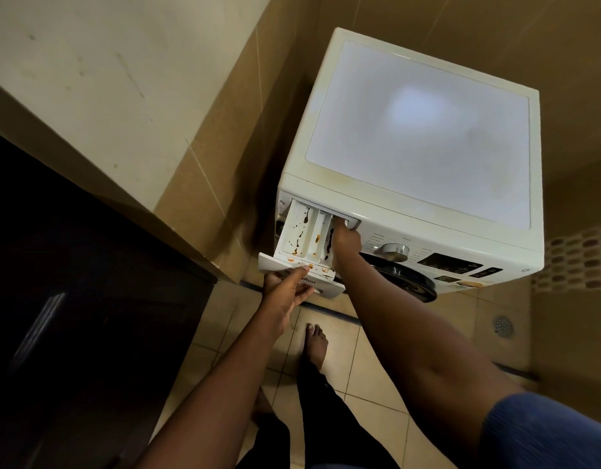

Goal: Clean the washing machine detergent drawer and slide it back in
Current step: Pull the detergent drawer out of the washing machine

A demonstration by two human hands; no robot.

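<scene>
One view only, head-worn, wide-angle. Looks steeply down from above and in front of the washing machine [417, 147], within arm's reach; machine top sits upper right, tiled floor [366, 377] fills the lower middle.

One white boxy washing machine [417, 140]; one stained white plastic detergent drawer [297, 231] at its seven o'clock; two hands, left hand [285, 286] and right hand [346, 240]; two bare feet [316, 343]; one round metal floor drain [503, 326].

Look at the right hand [348, 240], deep in the right compartment of the detergent drawer [300, 231]: its fingers are buried out of sight, so the grip is impossible to call. The left hand [285, 289] covers the start of the brand lettering, fingers partly tucked beneath the front. On the washing machine [420, 137], the control panel print [424, 257] is too small to read. The door [407, 279] is half hidden behind the forearm.
</scene>
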